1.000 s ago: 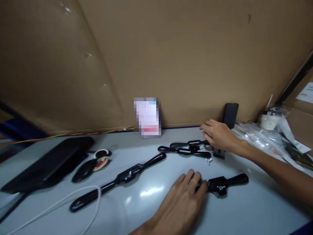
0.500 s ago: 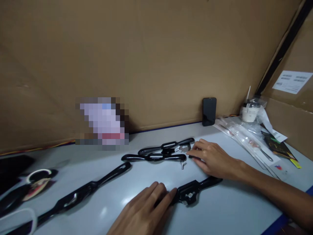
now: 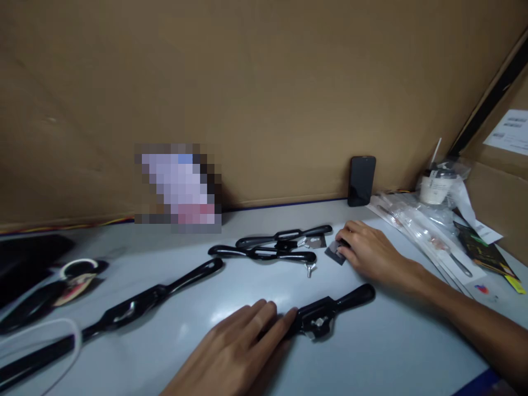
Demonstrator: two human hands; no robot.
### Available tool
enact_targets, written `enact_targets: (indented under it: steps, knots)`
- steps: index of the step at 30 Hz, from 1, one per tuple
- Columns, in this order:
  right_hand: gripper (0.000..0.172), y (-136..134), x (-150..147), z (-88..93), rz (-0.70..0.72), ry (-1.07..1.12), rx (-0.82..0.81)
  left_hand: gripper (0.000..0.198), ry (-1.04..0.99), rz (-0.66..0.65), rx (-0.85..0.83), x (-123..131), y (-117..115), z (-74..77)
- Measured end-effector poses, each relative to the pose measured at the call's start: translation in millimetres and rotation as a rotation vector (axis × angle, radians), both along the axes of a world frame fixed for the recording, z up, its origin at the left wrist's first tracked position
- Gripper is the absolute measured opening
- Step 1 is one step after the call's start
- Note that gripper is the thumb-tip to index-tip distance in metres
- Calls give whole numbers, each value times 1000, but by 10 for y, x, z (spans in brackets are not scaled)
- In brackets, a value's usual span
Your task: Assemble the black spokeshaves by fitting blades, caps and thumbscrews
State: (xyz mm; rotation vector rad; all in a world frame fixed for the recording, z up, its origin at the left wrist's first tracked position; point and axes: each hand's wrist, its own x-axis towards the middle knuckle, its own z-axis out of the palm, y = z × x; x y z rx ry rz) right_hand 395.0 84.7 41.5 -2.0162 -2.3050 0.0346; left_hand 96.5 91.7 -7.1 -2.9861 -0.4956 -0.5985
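Note:
A black spokeshave [image 3: 319, 316] lies on the table, its left handle under my left hand [image 3: 243, 344], whose fingers are closed around it. Farther right, my right hand [image 3: 367, 247] pinches a small flat dark blade [image 3: 335, 254] at the table surface. Left of that blade are two spokeshave bodies, a nearer one [image 3: 262, 253] and a farther one [image 3: 284, 236]. Between and beside them lie another flat blade [image 3: 317, 241] and a silver thumbscrew [image 3: 310, 270]. One more spokeshave [image 3: 136, 308] rests at the left, slanting toward the front edge.
A phone [image 3: 362, 181] leans on the cardboard wall [image 3: 256, 99]. Plastic-packed items [image 3: 433, 236] and a lidded cup [image 3: 437, 186] stand at the right. A white cable [image 3: 76, 341], a white ring [image 3: 78, 268] and dark objects crowd the left. A pixelated item [image 3: 181, 187] is at the back.
My right hand has drawn back to the right from the two spokeshave bodies, with a blade now visible at its fingers. My left hand stays on the near spokeshave. The view has shifted slightly.

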Motion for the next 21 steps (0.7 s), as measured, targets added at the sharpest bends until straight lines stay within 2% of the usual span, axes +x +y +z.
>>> enact_targets:
  steps: [4, 7, 10, 13, 15, 17, 20, 21]
  knots:
    - [33, 8, 68, 14, -9, 33, 4, 35, -10, 6, -80, 30, -28, 67]
    - [25, -10, 37, 8, -1, 32, -21, 32, -6, 1, -127, 50, -25, 90]
    - [19, -72, -58, 51, -15, 77, 58, 30, -8, -3, -160, 60, -13, 86]
    - [14, -214, -199, 155, 115, 242, 104, 28, -23, -7, -171, 65, -7, 72]
    - [10, -337, -305, 223, 288, 336, -4, 28, -34, -21, -169, 68, -9, 68]
    - [12, -447, -398, 252, 407, 332, -137, 27, -46, -32, -164, 69, -11, 69]
    - [2, -534, -484, 200, 427, 310, -212, 26, -72, -35, -161, 65, -12, 78]
    - [5, -542, -498, 167, 414, 324, -212, 25, -75, -35, -167, 64, -11, 82]
